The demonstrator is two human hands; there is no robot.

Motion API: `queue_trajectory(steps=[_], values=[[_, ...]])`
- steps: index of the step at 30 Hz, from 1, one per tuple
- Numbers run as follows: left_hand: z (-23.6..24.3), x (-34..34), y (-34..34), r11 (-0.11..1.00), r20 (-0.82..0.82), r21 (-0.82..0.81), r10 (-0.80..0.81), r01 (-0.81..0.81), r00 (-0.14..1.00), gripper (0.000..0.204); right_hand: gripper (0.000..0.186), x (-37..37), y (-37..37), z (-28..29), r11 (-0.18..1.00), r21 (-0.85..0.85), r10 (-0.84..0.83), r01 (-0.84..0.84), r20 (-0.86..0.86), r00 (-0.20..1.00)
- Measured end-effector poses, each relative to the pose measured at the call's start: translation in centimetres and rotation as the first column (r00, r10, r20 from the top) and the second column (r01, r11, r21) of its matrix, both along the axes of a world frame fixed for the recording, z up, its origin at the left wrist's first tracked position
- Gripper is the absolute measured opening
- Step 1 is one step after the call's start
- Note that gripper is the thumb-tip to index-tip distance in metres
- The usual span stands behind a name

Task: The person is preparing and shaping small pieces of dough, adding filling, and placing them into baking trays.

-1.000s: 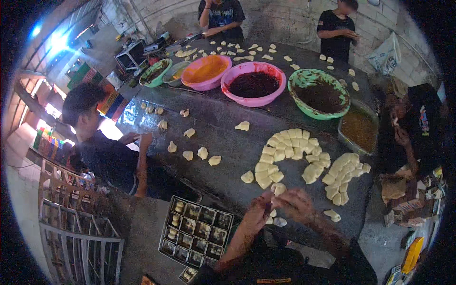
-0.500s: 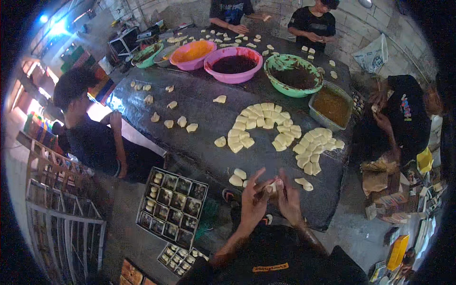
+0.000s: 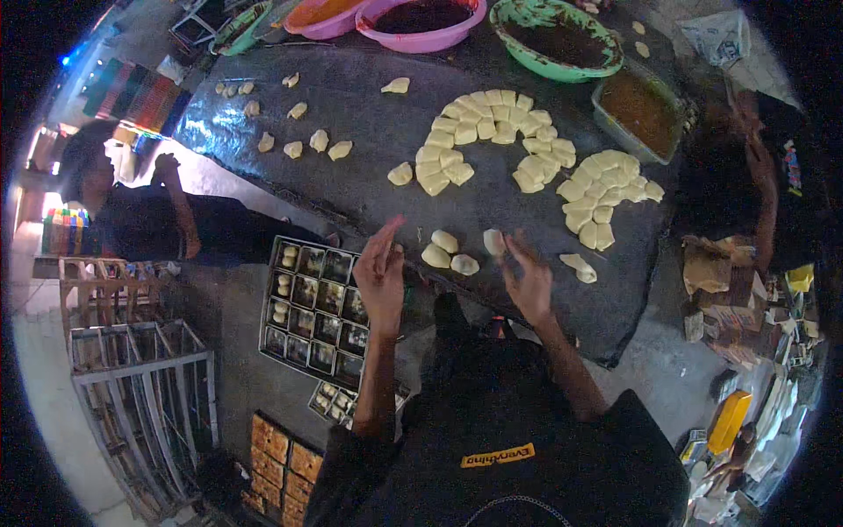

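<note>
My right hand [image 3: 529, 283] has a pale rounded dough piece [image 3: 493, 241] at its fingertips, close above the dark table. Left of it, three shaped dough pieces [image 3: 436, 256] lie together near the table's front edge. My left hand [image 3: 381, 274] is raised beside them, holding nothing, its fingers stretched out and a little apart. Farther back, cut dough pieces form a curved cluster [image 3: 474, 114], with a second packed cluster [image 3: 606, 189] to its right. One loose piece of dough [image 3: 579, 267] sits to the right of my right hand.
Along the far side stand pink basins [image 3: 421, 37], a green basin [image 3: 536, 61] and a rectangular tub [image 3: 628, 140] of brown filling. A divided baking tray [image 3: 316, 303] is at my left, near a metal rack [image 3: 145, 369]. People stand at both sides.
My hands have parted from around a dough piece. The left moved left and opened; the right carried the piece forward, near the small group. The view has tilted down.
</note>
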State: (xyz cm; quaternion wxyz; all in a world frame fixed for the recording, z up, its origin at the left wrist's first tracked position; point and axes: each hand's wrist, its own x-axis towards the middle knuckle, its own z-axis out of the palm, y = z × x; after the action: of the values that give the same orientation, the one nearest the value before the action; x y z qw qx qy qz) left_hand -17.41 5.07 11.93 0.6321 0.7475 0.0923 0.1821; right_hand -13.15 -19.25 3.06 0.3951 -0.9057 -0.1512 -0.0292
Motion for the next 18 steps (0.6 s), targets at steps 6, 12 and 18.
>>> queue_trajectory(steps=[6, 12, 18], values=[[-7.7, 5.7, 2.0, 0.803, -0.095, 0.471, -0.366, 0.366, 0.926, 0.039, 0.036, 3.1, 2.5, -2.4, 1.0, -0.006, -0.027, 0.027, -0.087, 0.996], [-12.8, 5.6, 4.3, 0.563, -0.356, 0.638, -0.39, 0.526, 0.849, 0.039, 0.041, 2.5, 4.0, -3.0, 0.923, 0.132, 0.362, -0.361, 0.021, 0.932], [-11.6, 4.2, 2.9, 0.614, -0.338, 0.63, -0.334, 0.475, 0.88, 0.048, 0.053, 0.9, 5.6, -2.5, 0.91, -0.229, 0.279, -0.346, -0.28, 0.919]])
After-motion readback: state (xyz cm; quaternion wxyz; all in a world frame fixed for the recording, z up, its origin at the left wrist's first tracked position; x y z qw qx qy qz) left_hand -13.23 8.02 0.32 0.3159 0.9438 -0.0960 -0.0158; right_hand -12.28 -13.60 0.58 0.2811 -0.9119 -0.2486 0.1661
